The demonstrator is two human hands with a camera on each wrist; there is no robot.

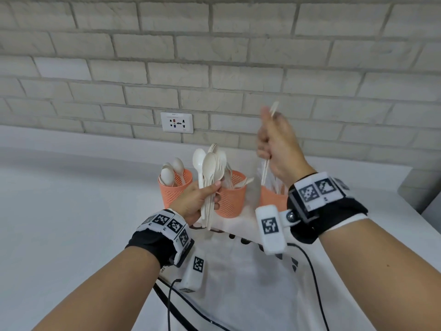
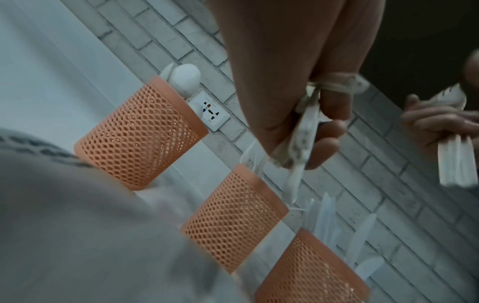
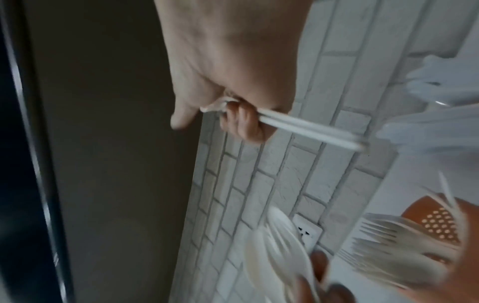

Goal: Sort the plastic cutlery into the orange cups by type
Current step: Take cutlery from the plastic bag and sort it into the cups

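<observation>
Three orange mesh cups stand in a row near the wall. The left cup (image 1: pixel 174 193) (image 2: pixel 140 133) holds spoons, the middle cup (image 1: pixel 231 199) (image 2: pixel 233 217) forks, the right cup (image 1: pixel 270 197) (image 2: pixel 311 272) clear and white knives. My left hand (image 1: pixel 205 194) (image 2: pixel 318 131) grips a mixed bundle of white and beige spoons and forks (image 1: pixel 210 168) (image 3: pixel 285 252) upright, in front of the left and middle cups. My right hand (image 1: pixel 272 144) (image 3: pixel 233 116) is raised above the right cup. It grips a few thin white cutlery pieces (image 1: pixel 265 172) (image 3: pixel 311 129), seen edge-on, type unclear.
A wall socket (image 1: pixel 176 122) sits in the brick wall behind the cups. A white cloth with black print (image 1: pixel 238 271) lies on the white counter (image 1: pixel 71 211) in front of them. Black cables (image 1: pixel 310 266) trail over it. The counter ends at the right (image 1: pixel 415 206).
</observation>
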